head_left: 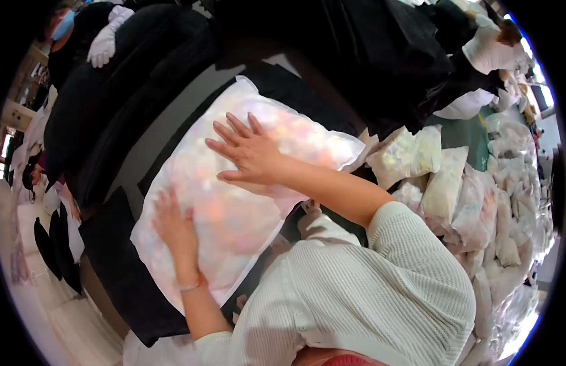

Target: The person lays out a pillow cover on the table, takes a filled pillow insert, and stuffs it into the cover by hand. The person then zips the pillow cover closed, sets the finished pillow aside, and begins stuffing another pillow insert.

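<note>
Toward the upper left, a co-worker's white-gloved hand (103, 47) is hanging over a big heap of black fabric (130, 91), and I cannot tell whether it is touching. Just right of that heap, a grey strip of tabletop (167, 131) is showing, and below it a black cloth (127, 274) is lying partly beside and partly beneath a white, pillow-shaped bag. The left hand (176, 229) is resting flat on the bag's left part, its slightly blurred fingers loosely spread and pinching nothing. The bag (219, 210) is lying on its broad side in front of the person, with pale pink, orange and yellow contents showing through. Farther right, the right hand (252, 158) is pressing palm-down on its upper part, fingers fanned wide. Beyond the forearm, filled bags (444, 189) are leaning together in a pile, and above them another person in a white top (490, 49) is bending near dark fabric (380, 61)
</note>
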The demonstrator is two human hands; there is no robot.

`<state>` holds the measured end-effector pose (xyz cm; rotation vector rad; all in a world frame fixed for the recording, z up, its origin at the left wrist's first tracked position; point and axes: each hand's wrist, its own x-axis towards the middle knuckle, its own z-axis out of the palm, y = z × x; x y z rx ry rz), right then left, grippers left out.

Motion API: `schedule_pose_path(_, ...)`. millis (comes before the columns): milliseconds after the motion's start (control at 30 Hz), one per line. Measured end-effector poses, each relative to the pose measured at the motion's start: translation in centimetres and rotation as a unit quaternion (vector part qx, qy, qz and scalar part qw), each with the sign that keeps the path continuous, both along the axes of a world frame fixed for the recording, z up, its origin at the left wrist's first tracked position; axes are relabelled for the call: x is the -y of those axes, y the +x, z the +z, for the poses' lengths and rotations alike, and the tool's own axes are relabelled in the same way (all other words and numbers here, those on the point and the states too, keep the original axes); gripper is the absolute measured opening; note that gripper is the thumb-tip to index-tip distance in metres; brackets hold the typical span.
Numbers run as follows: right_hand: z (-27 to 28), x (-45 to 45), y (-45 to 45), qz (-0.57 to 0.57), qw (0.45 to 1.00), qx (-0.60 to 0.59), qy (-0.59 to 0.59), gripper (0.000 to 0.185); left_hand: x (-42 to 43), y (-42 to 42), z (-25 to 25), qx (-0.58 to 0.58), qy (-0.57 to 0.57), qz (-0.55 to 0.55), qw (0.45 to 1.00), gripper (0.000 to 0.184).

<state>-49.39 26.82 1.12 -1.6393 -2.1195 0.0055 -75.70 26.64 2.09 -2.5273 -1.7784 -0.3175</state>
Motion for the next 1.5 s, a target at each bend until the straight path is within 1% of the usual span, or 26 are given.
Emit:
schedule_pose_path(67,-1.8,1.1,0.8,0.019,0.998,0.003,-0.065,0.08,1.0,0.3,-4.1,-0.076,-0.071,0.008,0.995,0.066)
schedule_pose_path(133,-4.3,3.1,2.5,0.053,0.996,-0.043,-0.063,0.078,3.0,1.4,-6.1,-0.012,0.043,-0.03,0.999,0.07)
schedule_pose_path(200,-4.2,2.2,3.1,0.061,0.995,-0.047,-0.068,0.076,2.1,2.8,-7.1,0.032,0.055,-0.005,0.998,0.073)
schedule_pose_path(267,-4.4,1.9,1.4,0.101,0.99,-0.09,-0.05,0.076,1.8,1.4,-6.8,0.143,-0.005,0.033,0.989,0.069)
schedule_pose_path(300,-3.9,0.9,1.1,0.106,0.986,-0.06,-0.11,0.076,0.6,3.7,-3.5,0.114,-0.038,0.035,0.992,0.066)
schedule_pose_path(333,-4.3,1.8,3.3,0.03,0.997,-0.054,-0.047,0.075,0.7,5.6,-0.6,0.093,-0.089,0.041,0.991,0.064)
schedule_pose_path(367,-3.2,2.2,3.6,0.034,0.999,-0.032,-0.024,0.075,1.8,5.3,-1.2,0.05,-0.016,0.052,0.997,0.064)
schedule_pose_path(467,-3.4,2.9,4.6,0.088,0.995,-0.04,0.0,0.07,5.8,3.7,0.3,0.035,0.036,0.193,0.98,0.062)
schedule_pose_path(533,-3.4,3.3,4.8,0.12,0.991,-0.065,-0.013,0.069,9.3,0.4,-1.3,-0.017,0.053,0.387,0.92,0.061)
schedule_pose_path(600,-4.1,3.7,4.7,0.155,0.987,-0.042,-0.003,0.068,12.9,-2.2,-6.4,0.074,0.026,0.516,0.853,0.066)
schedule_pose_path(700,-5.4,4.4,4.6,0.177,0.981,-0.074,0.04,0.067,15.4,-4.0,-7.9,0.063,0.075,0.544,0.833,0.068)
schedule_pose_path(800,-3.6,5.1,4.1,0.164,0.982,-0.091,0.024,0.064,15.8,-5.6,-6.5,0.087,0.074,0.51,0.852,0.064)
schedule_pose_path(867,-2.6,3.3,6.7,0.178,0.976,-0.127,-0.009,0.063,15.2,-9.0,-5.4,0.23,0.047,0.461,0.856,0.061)
schedule_pose_path(900,-1.8,2.9,7.2,0.204,0.964,-0.167,-0.042,0.061,15.2,-10.7,-4.0,0.181,0.131,0.402,0.888,0.052)
schedule_pose_path(933,-1.0,3.0,6.6,0.18,0.836,-0.504,-0.121,0.055,14.6,-13.2,-4.0,0.396,0.19,0.445,0.781,0.048)
schedule_pose_path(967,1.0,1.6,8.8,0.142,0.936,-0.32,-0.022,0.051,14.6,-14.9,-3.3,0.455,0.189,0.466,0.735,0.051)
schedule_pose_path(1000,1.1,0.6,10.2,0.112,0.921,-0.373,0.015,0.049,14.9,-16.4,-2.3,0.484,0.123,0.498,0.709,0.055)
schedule_pose_path(1033,0.8,-0.7,12.2,0.065,0.938,-0.338,0.047,0.048,15.4,-18.5,-3.1,0.547,0.073,0.476,0.685,0.063)
schedule_pose_path(1067,0.1,-1.7,14.2,0.001,0.945,-0.326,0.031,0.048,15.7,-19.7,-3.3,0.585,-0.021,0.495,0.642,0.072)
schedule_pose_path(1133,-2.4,-3.4,17.0,-0.041,0.926,-0.366,-0.08,0.052,15.7,-20.3,-3.0,0.567,-0.161,0.512,0.625,0.079)
schedule_pose_path(1233,-2.9,-2.7,15.7,-0.075,0.847,-0.46,-0.257,0.064,15.2,-20.8,-6.5,0.62,-0.276,0.366,0.636,0.076)
schedule_pose_path(1267,-1.3,-1.9,13.5,-0.059,0.827,-0.488,-0.271,0.067,15.0,-21.4,-8.8,0.576,-0.216,0.317,0.722,0.067)
schedule_pose_path(1300,0.3,-1.2,11.2,-0.044,0.806,-0.516,-0.286,0.071,14.0,-18.1,-3.0,0.631,-0.19,0.26,0.705,0.062)
schedule_pose_path(1400,5.6,0.6,5.9,0.048,0.829,-0.519,-0.205,0.078,9.6,-14.3,3.1,0.607,-0.123,0.177,0.765,0.061)
schedule_pose_path(1433,6.5,1.5,4.5,0.056,0.887,-0.435,-0.147,0.074,8.3,-12.4,4.6,0.608,-0.142,0.152,0.766,0.061)
schedule_pose_path(1500,8.7,3.7,1.9,0.065,0.96,-0.264,-0.058,0.063,5.9,-7.4,7.1,0.54,-0.094,0.034,0.836,0.063)
